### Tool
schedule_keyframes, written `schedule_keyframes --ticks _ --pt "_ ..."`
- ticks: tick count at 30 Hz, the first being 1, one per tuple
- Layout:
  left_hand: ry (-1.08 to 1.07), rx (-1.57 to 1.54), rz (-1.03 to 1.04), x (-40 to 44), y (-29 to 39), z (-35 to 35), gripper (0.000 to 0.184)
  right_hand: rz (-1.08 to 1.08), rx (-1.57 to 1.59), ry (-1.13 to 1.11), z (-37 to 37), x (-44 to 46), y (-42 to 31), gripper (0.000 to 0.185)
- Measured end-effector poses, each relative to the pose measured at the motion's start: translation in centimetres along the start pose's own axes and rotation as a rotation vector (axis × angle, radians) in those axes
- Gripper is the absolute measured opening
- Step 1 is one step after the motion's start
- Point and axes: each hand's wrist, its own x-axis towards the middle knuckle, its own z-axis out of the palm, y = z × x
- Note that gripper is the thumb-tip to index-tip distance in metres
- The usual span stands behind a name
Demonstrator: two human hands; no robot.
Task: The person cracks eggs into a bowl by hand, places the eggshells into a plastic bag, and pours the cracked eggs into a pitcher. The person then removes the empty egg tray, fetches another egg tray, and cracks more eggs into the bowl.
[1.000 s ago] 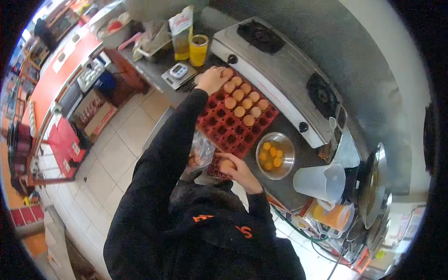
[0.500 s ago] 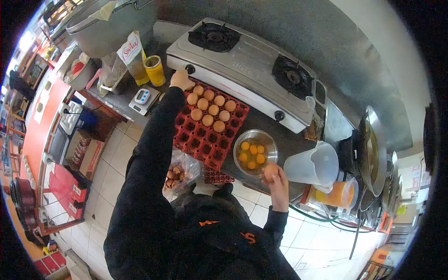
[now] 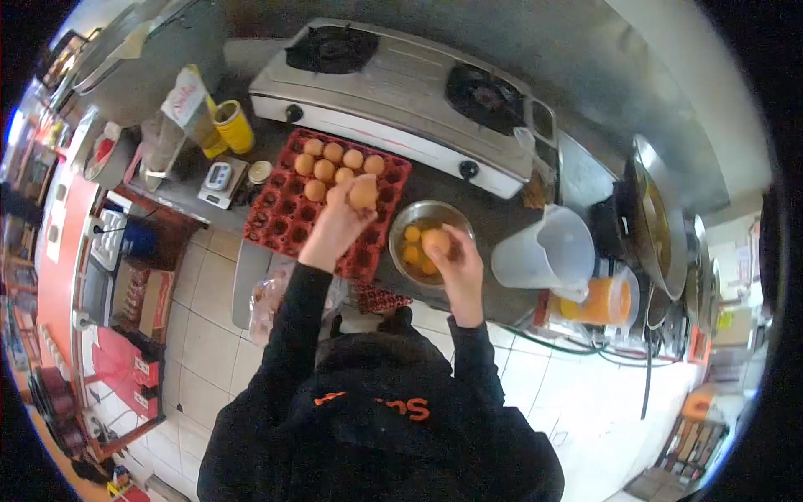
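My left hand (image 3: 336, 224) is closed on a brown egg (image 3: 363, 193) above the right part of the red egg tray (image 3: 280, 224). Several more brown eggs (image 3: 324, 170) sit in the tray's far cups, while its near cups hold none. My right hand (image 3: 462, 269) grips another brown egg (image 3: 436, 242) over the steel bowl (image 3: 401, 269). Inside the bowl lie several egg yolks (image 3: 411, 253), partly hidden by that hand and egg. I cannot make out any crack in either held egg.
A two-burner gas stove (image 3: 393, 100) runs behind the tray. Right of the bowl stand a translucent jug (image 3: 535, 255) and an orange-filled container (image 3: 598, 301). To the left are a small scale (image 3: 219, 188) and a yellow can (image 3: 233, 130). A plastic bag (image 3: 269, 301) hangs near the counter edge.
My left hand has come from the tray's far left corner towards the bowl, now with an egg. My right hand has carried its egg from the bowl's near side to over it.
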Motion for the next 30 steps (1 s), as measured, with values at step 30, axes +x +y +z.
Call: schedule_keyframes --ticks 30 --pt "0.001 0.109 -0.007 -3.2 -10.2 6.2 0.033 -0.327 -0.183 0.201 -1.6 0.2 0.7 0.043"
